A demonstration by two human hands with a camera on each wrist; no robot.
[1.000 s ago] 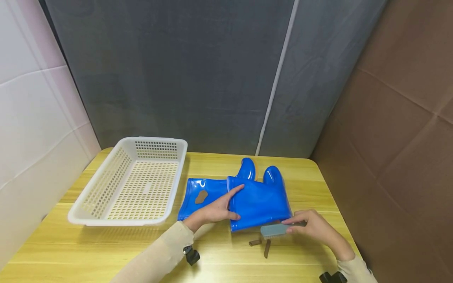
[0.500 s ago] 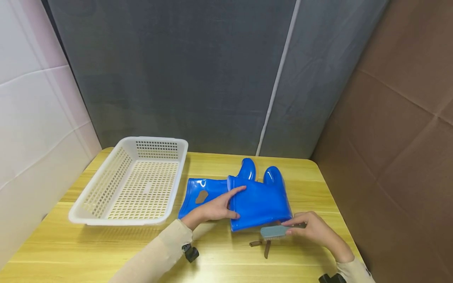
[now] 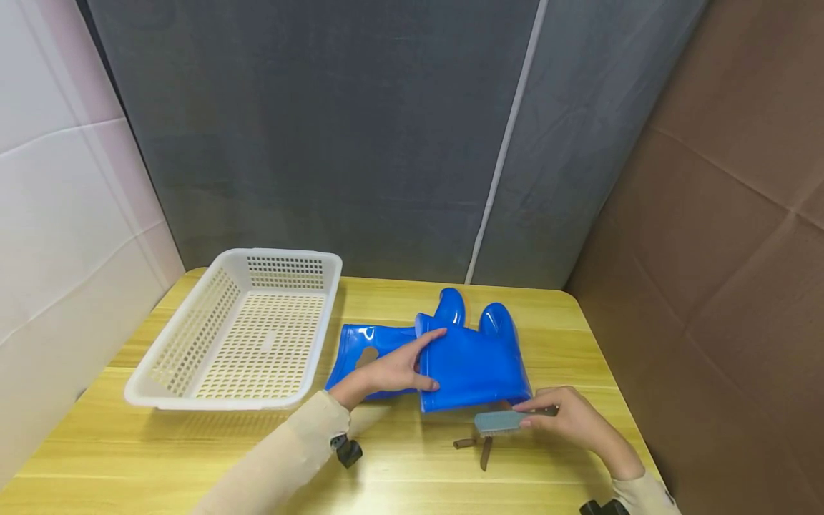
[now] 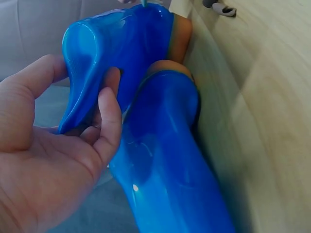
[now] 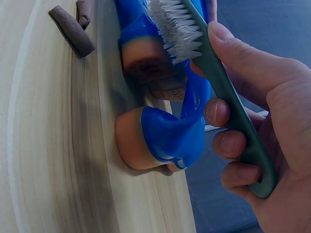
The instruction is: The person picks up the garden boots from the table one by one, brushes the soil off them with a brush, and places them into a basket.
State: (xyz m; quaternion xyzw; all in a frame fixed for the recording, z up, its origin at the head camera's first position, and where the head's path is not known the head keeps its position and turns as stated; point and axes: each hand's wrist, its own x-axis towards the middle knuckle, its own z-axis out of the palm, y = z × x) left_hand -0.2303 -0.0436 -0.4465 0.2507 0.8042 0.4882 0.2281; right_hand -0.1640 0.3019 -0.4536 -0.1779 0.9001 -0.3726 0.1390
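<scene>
Two blue rubber boots with tan soles lie on the table, the near boot (image 3: pixel 476 365) partly over the far boot (image 3: pixel 350 340). My left hand (image 3: pixel 395 368) grips the near boot by its top opening, the thumb on one side and fingers on the other, as the left wrist view shows. A brown patch (image 3: pixel 367 356) marks the far boot's shaft, partly covered by my left hand. In my right hand (image 3: pixel 573 418) is a green scrub brush (image 5: pixel 226 87) with white bristles, held by its handle. The brush is close beside the near boot's heel end.
Two small brown rolled pieces, one (image 3: pixel 464 443) beside the other (image 3: pixel 486 454), lie on the table just below the brush. A white perforated plastic basket (image 3: pixel 131 390) stands at the left. Dark, white and brown cloth walls surround the wooden table (image 3: pixel 399 483).
My left hand has raised the near boot's opening slightly, and the boot's lower edge has moved up and away. The right hand and brush have barely moved.
</scene>
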